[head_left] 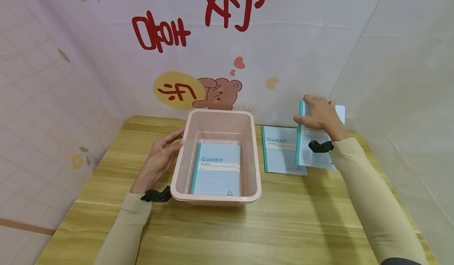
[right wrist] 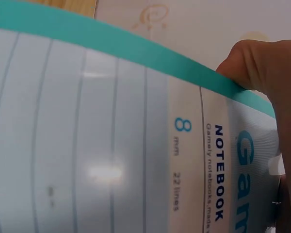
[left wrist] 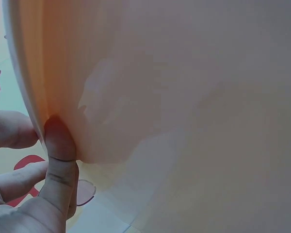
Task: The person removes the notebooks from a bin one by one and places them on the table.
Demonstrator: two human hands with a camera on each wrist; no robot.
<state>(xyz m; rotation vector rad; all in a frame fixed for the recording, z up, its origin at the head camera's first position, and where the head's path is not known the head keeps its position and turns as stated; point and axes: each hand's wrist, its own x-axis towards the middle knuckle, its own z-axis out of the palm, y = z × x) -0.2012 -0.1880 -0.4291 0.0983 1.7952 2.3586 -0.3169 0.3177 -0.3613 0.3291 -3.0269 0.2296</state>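
Note:
My right hand [head_left: 319, 115] grips a light-blue notebook [head_left: 313, 154] with a teal spine near its top, and holds it raised at the right of the table. In the right wrist view the thumb [right wrist: 250, 65] lies at the teal edge of that notebook [right wrist: 111, 131]. Partly behind it, another Gambit notebook [head_left: 280, 151] lies flat on the table. A pale pink plastic bin [head_left: 257, 178] stands in the middle with a Gambit notebook [head_left: 216, 174] inside. My left hand [head_left: 159, 156] pinches the bin's left rim, thumb and fingers on either side of the wall [left wrist: 184, 97].
The wooden table [head_left: 283, 225] ends against a white wall covering [head_left: 301, 40] with red characters and a cartoon bear. More pale sheeting [head_left: 42, 80] closes off the left side. Dark straps [head_left: 320, 147] sit at both wrists.

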